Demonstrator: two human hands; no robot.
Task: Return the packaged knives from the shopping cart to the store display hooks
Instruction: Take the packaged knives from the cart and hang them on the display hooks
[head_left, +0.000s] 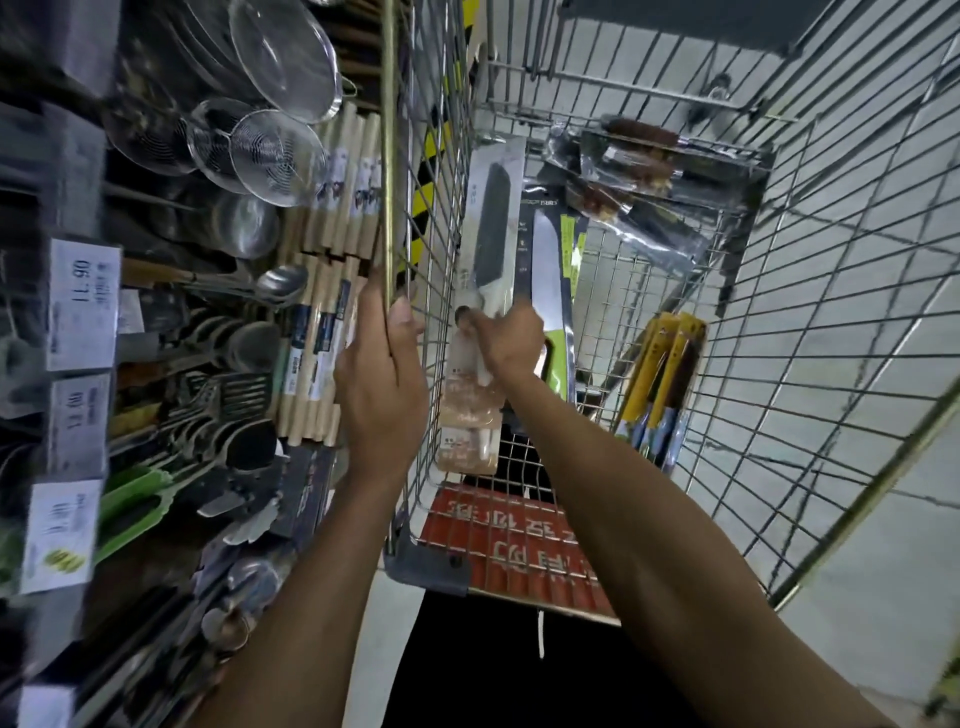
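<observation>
The right hand (506, 340) has its grip closed around a packaged knife (491, 223), fingers curled over the card about where the dark blade meets the pale handle. The pack stands nearly upright inside the cart (779, 312), blade end pointing away from the person, close against the cart's left wire wall. Just beside it on the right, partly hidden by the right hand, is a second knife (550, 260) with a bright blade on a black and green card. Further right, a bundle of yellow packs (665, 374) leans against the cart's right wall, well apart from the hand. At the far end of the cart lie clear bags (634, 171) holding brown-handled items. A red sign (498, 535) shows through the wire at the near end.

The left hand (382, 384) has its grip closed on the brass-coloured top rail (388, 156) of the cart's left side, thumb on the inner side, fingers wrapped round the outside.

Left of the cart is the store display: wire strainers (275, 150), wooden rolling pins (332, 218) in paper sleeves, ladles and spatulas, with white price tags (83, 306) along the edge.
</observation>
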